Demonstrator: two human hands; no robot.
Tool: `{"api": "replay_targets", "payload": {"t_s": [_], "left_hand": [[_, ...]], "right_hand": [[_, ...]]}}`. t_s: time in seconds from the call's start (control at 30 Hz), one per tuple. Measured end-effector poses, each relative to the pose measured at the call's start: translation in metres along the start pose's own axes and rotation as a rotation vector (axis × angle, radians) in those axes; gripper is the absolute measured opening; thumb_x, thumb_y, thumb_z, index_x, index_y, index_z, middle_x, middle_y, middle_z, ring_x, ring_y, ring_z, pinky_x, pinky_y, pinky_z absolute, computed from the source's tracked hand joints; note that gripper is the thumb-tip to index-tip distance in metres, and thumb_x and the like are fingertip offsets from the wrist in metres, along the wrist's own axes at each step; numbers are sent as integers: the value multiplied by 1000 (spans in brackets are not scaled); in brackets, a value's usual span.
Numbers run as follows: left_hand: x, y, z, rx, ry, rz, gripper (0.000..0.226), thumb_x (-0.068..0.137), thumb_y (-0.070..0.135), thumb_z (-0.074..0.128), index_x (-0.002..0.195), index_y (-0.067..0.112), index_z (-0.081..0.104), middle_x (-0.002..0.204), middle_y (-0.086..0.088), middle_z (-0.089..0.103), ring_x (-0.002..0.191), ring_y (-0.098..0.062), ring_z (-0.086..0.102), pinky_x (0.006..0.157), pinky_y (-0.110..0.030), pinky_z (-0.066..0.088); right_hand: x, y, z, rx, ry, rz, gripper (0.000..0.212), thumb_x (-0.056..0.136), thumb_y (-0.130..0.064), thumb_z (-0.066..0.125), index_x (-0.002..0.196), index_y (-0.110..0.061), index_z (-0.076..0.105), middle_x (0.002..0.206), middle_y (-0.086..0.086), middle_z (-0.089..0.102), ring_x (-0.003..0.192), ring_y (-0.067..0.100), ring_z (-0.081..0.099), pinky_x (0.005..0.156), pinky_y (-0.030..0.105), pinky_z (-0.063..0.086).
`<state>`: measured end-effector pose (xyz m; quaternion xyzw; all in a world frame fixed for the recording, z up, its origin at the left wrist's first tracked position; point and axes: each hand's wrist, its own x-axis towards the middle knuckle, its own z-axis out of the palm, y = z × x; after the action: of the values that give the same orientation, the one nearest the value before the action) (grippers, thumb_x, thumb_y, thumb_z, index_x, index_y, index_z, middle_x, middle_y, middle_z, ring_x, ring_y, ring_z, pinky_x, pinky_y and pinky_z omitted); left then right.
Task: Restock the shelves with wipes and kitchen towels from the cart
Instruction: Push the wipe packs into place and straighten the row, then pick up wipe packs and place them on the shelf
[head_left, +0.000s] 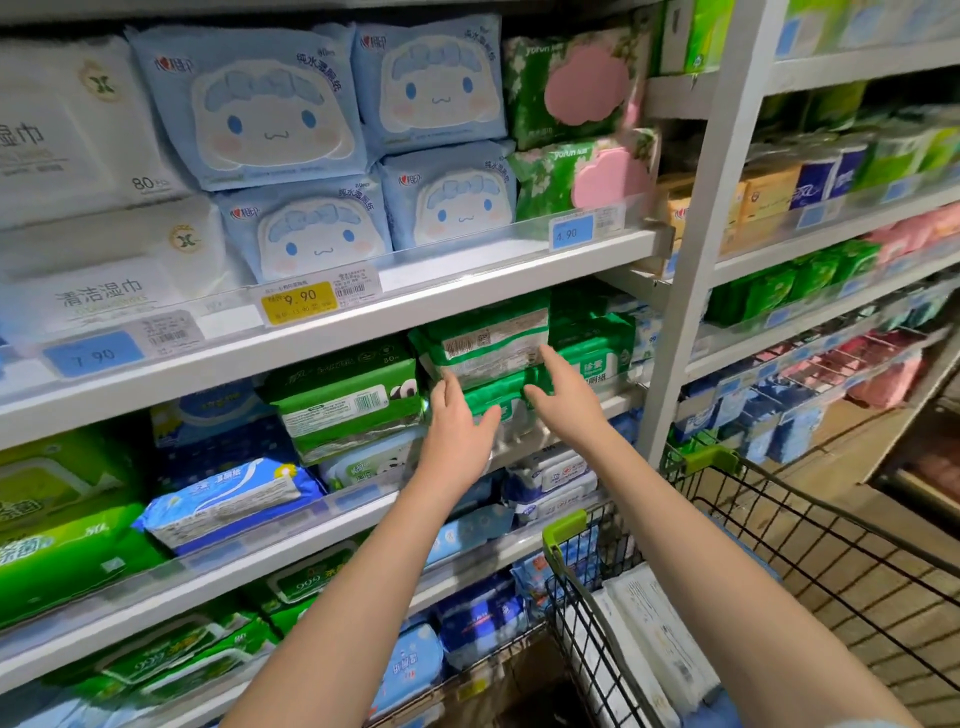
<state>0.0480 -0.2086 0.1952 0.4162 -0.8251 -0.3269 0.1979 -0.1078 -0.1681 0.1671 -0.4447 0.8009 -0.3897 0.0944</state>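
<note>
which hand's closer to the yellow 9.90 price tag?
Left. The left hand sits below-right of the yellow price tag, touching the green wipes pack; the right hand is farther right on that pack.

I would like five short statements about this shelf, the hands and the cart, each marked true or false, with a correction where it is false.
1. The left hand and right hand are both at the green wipes packs. True.
2. The yellow price label reads 4.90. False: it reads 9.90; the blue label reads 4.90.
3. White packs lie in the cart. True.
4. The right hand grips the cart. False: it is up at the shelf, with straight fingers.
5. The pink-lidded packs are blue. False: they are green.
</note>
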Motion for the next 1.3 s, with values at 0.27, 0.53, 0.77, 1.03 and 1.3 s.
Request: {"api": "replay_targets", "payload": {"t_s": [0.27,0.53,0.77,1.03,1.3], "left_hand": [[-10,-7,0,13,46,115,60,99,33,46,149,8,25,154,-5,22,139,-21,29,112,-34,25],[-37,-6,73,75,-260,302,32,97,26,48,124,10,56,126,-6,53,116,-20,50,96,-34,41],[-39,-14,193,344,-858,392,18,94,23,51,107,16,61,115,-11,58,113,-27,54,87,-32,41],[-35,-40,301,654,-1275,332,42,92,29,52,126,6,54,132,-13,55,120,-28,52,95,-34,45],[-30,-55,379,959,-1482,440,51,95,24,49,143,10,40,146,-11,42,129,-27,44,104,-35,40]], "right_hand": [[-32,-7,-17,264,44,66,46,99,-18,49,144,-17,41,148,2,43,136,17,38,109,30,31],[-117,62,-32,263,168,346,27,96,-18,54,120,-11,63,113,0,65,102,12,58,88,23,44],[-195,171,-20,192,96,620,15,95,-14,56,91,-9,70,76,6,65,71,20,58,68,31,44],[-290,267,29,166,-146,969,35,94,-15,53,62,-3,45,58,14,41,53,23,38,54,35,27],[-357,305,72,157,-298,1277,38,92,-14,52,58,-12,36,60,3,38,68,20,43,53,30,24]]}}
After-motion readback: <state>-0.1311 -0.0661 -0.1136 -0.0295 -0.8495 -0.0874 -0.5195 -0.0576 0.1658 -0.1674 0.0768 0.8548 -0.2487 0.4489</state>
